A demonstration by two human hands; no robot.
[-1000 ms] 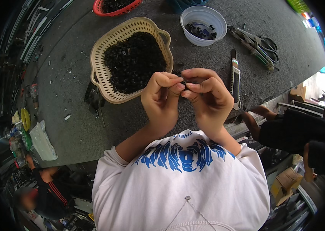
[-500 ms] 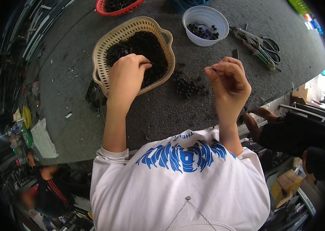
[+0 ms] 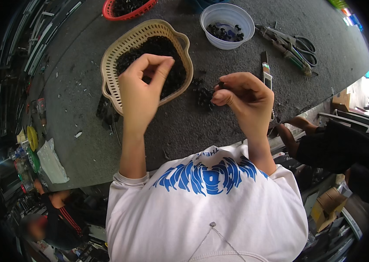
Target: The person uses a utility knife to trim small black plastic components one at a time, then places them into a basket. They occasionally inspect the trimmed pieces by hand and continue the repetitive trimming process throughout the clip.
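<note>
My left hand (image 3: 141, 89) is over the cream perforated basket (image 3: 111, 72), which holds a heap of small black parts (image 3: 154, 49). Its thumb and forefinger are pinched together; whatever may be between them is too small to make out. My right hand (image 3: 250, 100) is closed at the fingertips on a small black part (image 3: 221, 85), just above a loose pile of black pieces (image 3: 204, 97) on the dark table. A translucent white bowl (image 3: 246, 29) with several black round-headed pieces stands beyond that hand. Partly covered by the right hand lies a utility knife (image 3: 266, 72).
Pliers (image 3: 280, 43) and black-handled scissors (image 3: 306, 46) lie at the right of the table. A red basket (image 3: 127, 16) of black parts sits at the far edge. Other people are at lower left (image 3: 60, 214) and right (image 3: 333, 144). A plastic bag (image 3: 52, 161) lies at left.
My left hand has risen from the black parts, its thumb and forefinger now pinched. My right hand has moved left and lower, with a black part now visible at its fingertips; more of the knife shows.
</note>
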